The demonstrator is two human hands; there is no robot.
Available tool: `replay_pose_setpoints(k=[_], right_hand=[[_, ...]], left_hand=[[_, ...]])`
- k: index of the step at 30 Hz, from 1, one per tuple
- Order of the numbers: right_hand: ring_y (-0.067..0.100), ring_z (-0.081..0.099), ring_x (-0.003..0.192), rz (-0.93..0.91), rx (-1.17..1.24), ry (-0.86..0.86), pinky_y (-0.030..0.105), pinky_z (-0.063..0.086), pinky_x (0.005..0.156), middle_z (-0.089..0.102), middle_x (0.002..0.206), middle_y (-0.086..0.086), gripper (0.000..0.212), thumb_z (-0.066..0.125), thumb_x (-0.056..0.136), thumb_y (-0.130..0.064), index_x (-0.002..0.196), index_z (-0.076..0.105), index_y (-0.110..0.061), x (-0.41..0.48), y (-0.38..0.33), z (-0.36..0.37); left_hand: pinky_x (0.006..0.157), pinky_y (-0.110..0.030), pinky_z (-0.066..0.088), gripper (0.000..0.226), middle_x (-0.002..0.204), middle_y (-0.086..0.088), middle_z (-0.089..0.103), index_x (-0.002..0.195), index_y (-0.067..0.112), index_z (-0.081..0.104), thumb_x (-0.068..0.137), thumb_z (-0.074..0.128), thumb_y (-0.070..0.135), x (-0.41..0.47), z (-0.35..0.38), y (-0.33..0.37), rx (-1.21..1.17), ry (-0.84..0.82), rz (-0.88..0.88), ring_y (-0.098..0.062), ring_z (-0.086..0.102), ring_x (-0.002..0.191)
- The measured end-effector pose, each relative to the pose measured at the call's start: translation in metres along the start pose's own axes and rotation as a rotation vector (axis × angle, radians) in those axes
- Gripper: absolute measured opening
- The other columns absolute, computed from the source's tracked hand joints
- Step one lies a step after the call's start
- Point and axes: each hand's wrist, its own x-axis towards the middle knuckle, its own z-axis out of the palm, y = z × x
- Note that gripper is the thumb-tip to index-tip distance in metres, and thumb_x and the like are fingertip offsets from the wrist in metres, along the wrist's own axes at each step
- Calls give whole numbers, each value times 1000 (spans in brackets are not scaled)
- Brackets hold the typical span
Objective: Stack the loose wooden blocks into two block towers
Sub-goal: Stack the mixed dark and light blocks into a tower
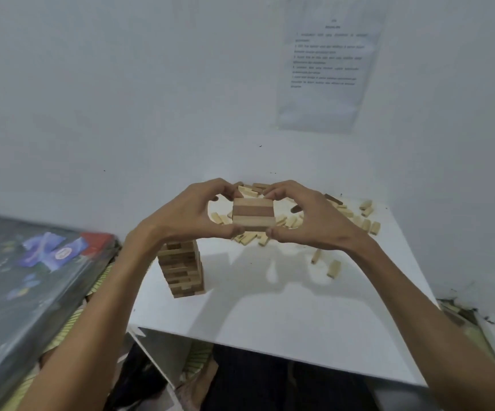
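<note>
A set of three wooden blocks (253, 214), pale, dark, pale, is pressed side by side into a square and held up above the white table (270, 307). My left hand (189, 215) pinches its left side with thumb below and fingers above. My right hand (308, 216) pinches its right side the same way. One block tower (184, 269) stands on the table's left part, its top hidden behind my left wrist. Several loose blocks (356, 216) lie scattered at the table's far side, and two loose blocks (334, 268) lie nearer on the right.
A white wall stands close behind the table with a printed sheet (329, 66) taped on it. A dark plastic-wrapped mattress (26, 277) lies to the left. The table's near edge runs above my dark-clothed legs (270, 381).
</note>
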Motion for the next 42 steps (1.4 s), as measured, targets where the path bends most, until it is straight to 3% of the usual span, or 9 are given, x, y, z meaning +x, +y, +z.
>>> replay_pose_setpoints(k=[7,13,18,24,42], right_hand=[[0,52,121,-39,-6,-56,37,53,94,56,129,-20,58,76,69,-56,121,59,-36,44,-18,48],[-2,50,121,-68,12,-100,28,48,92,55,125,-25,57,73,69,-59,119,57,-37,68,-32,82],[-2,50,121,-60,18,-154,29,48,94,55,129,-23,55,77,75,-51,124,57,-35,81,-36,101],[-1,50,120,-55,8,-220,19,41,89,55,129,-21,52,81,79,-40,124,56,-33,89,-37,111],[1,50,121,-32,-33,-235,32,47,93,51,130,-26,63,70,69,-63,125,51,-39,85,-33,118]], left_hand=[[108,-33,44,61,121,20,66,118,33,65,66,74,62,-34,-34,-39,-1,30,-87,-2,57,121],[109,-37,44,61,124,18,65,122,31,63,69,72,59,-57,-52,-69,6,45,-136,-5,57,123],[109,-38,45,62,124,19,65,121,32,62,68,72,62,-73,-57,-87,-6,76,-179,-7,57,123],[109,-40,44,55,123,18,66,119,33,62,70,74,56,-85,-51,-97,-33,109,-199,-8,58,124],[108,-42,44,59,122,18,65,122,33,61,69,74,56,-86,-43,-106,-41,101,-211,-9,59,122]])
